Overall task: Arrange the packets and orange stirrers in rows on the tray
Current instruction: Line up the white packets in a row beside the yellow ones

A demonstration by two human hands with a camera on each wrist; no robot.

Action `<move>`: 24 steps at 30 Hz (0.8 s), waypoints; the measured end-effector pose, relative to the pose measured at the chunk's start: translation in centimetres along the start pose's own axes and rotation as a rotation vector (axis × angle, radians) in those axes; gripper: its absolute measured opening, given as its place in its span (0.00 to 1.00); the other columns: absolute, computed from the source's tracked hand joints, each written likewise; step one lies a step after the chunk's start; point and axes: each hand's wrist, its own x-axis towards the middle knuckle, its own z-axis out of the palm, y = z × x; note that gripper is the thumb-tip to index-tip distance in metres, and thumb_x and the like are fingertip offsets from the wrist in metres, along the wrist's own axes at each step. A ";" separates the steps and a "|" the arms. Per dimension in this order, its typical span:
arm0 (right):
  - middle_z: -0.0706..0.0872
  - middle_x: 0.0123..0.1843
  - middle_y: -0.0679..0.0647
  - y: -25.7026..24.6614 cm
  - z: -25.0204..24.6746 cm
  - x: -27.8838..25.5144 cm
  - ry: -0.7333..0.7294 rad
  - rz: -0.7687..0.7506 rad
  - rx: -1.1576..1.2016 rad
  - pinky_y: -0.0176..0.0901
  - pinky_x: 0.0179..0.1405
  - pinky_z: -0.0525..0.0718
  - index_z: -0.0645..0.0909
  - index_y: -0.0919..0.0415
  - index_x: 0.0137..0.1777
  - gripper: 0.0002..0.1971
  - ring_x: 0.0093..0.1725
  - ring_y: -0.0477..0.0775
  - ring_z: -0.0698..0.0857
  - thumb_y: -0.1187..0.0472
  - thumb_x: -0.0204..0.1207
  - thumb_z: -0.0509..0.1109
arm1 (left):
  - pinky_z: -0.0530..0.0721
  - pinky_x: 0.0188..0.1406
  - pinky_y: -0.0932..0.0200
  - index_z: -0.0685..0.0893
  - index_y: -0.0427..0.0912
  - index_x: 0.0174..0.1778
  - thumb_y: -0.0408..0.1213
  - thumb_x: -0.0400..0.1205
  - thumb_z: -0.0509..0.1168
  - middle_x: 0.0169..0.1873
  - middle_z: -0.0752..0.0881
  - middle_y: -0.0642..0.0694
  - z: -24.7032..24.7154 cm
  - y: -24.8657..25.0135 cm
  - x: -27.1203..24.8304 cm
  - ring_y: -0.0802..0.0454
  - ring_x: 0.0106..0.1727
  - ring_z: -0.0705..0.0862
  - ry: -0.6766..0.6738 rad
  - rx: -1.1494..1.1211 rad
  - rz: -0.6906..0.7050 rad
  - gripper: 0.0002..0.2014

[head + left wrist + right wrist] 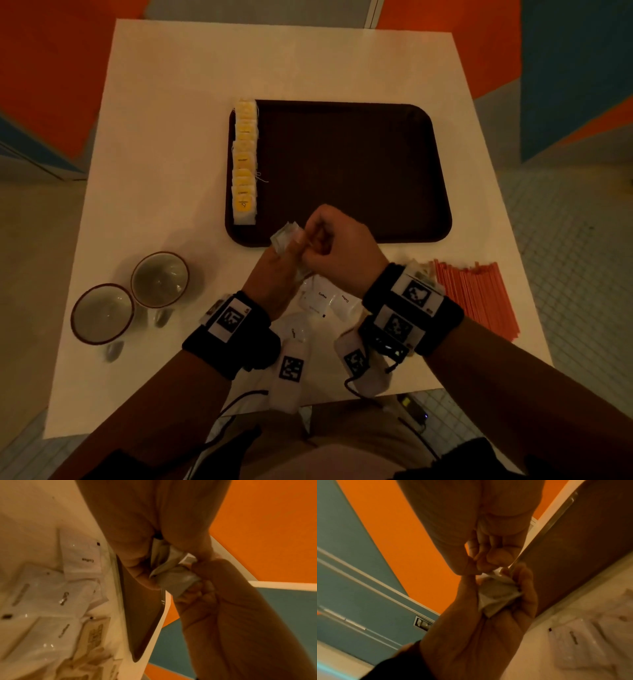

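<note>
beside two cups [132,296], both hands' [310,251] grip pinches a packet bundle [286,236].

The right hand [488,536] reaches down from the top, its thumb and fingertips closed on the top edge of a small bunch of pale packets [496,595]. The left hand [488,622] comes up from below, palm showing, gripping the same bunch. Right of them lie the dark tray [590,540] and the pale surface [539,655], with blurred white packets [573,639] lying on it
</note>
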 end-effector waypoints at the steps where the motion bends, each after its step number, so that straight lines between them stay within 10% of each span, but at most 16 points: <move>1: 0.79 0.33 0.48 0.0 0.2 0.2 -0.020 0.011 0.020 0.31 0.31 0.79 0.76 0.59 0.45 0.08 0.30 0.41 0.77 0.66 0.69 0.71 | 0.85 0.50 0.59 0.81 0.44 0.55 0.54 0.77 0.52 0.50 0.89 0.47 0.1 0.1 0.0 0.52 0.55 0.86 -0.024 -0.031 0.000 0.22; 7: 0.85 0.51 0.58 0.1 -0.9 0.4 -0.265 0.126 0.314 0.51 0.53 0.87 0.75 0.62 0.58 0.16 0.51 0.54 0.86 0.70 0.71 0.71 | 0.83 0.60 0.52 0.79 0.47 0.63 0.55 0.78 0.54 0.60 0.85 0.42 -1.1 0.0 0.0 0.45 0.63 0.83 -0.009 -0.104 -0.032 0.23; 10: 0.79 0.60 0.52 0.2 -2.0 0.3 -0.133 -0.092 -0.056 0.35 0.56 0.79 0.73 0.55 0.66 0.26 0.56 0.46 0.79 0.61 0.69 0.75 | 0.86 0.50 0.55 0.80 0.44 0.60 0.61 0.71 0.62 0.53 0.87 0.44 -1.7 -0.2 0.2 0.45 0.56 0.85 0.023 -0.159 -0.070 0.28; 13: 0.60 0.80 0.46 0.8 -1.4 0.6 -0.290 -0.207 -0.517 0.47 0.75 0.55 0.54 0.48 0.78 0.48 0.78 0.48 0.57 0.47 0.62 0.78 | 0.88 0.40 0.57 0.80 0.48 0.58 0.66 0.57 0.72 0.48 0.88 0.45 -1.3 0.0 0.3 0.50 0.48 0.88 -0.013 -0.165 -0.120 0.37; 18: 0.63 0.78 0.50 2.1 1.3 0.7 -0.253 -0.259 -0.637 0.48 0.77 0.41 0.58 0.50 0.77 0.34 0.80 0.50 0.52 0.55 0.73 0.70 | 0.86 0.39 0.67 0.70 0.44 0.71 0.47 0.66 0.71 0.55 0.85 0.49 -0.3 -0.2 0.4 0.63 0.49 0.87 -0.076 0.011 -0.107 0.36; 24: 0.69 0.74 0.48 2.5 1.4 1.2 -0.231 -0.209 -0.657 0.51 0.77 0.44 0.66 0.49 0.72 0.27 0.78 0.51 0.59 0.50 0.73 0.68 | 0.87 0.50 0.56 0.76 0.48 0.62 0.45 0.72 0.70 0.59 0.85 0.44 -0.8 -0.2 0.6 0.50 0.57 0.86 -0.120 -0.020 -0.151 0.23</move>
